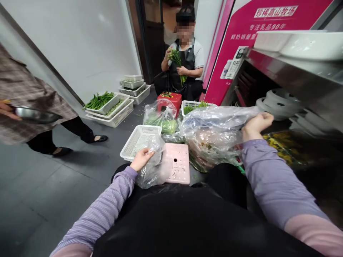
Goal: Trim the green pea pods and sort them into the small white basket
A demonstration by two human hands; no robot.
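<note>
Between the thumb and fingers of my left hand point(142, 159) is a crumpled clear plastic bag point(151, 175), hanging beside a pink plastic stool point(180, 162) flecked with dark bits. My right hand point(256, 125) is closed on the edge of a large clear plastic bag point(214, 119), which stretches to the left over a heap of bagged greens point(206, 153). A white perforated basket point(139, 142) stands just past my left hand. Behind the stool lies a bag holding pale green vegetables point(168, 125).
A seated co-worker point(184, 53) holds a bunch of green stalks point(177, 60) behind a red stool point(171, 101). Stacked baskets of green beans point(100, 100) stand left. Another person point(34, 96) carries a metal bowl point(37, 115). A metal shelf point(289, 67) with white dishes borders the right.
</note>
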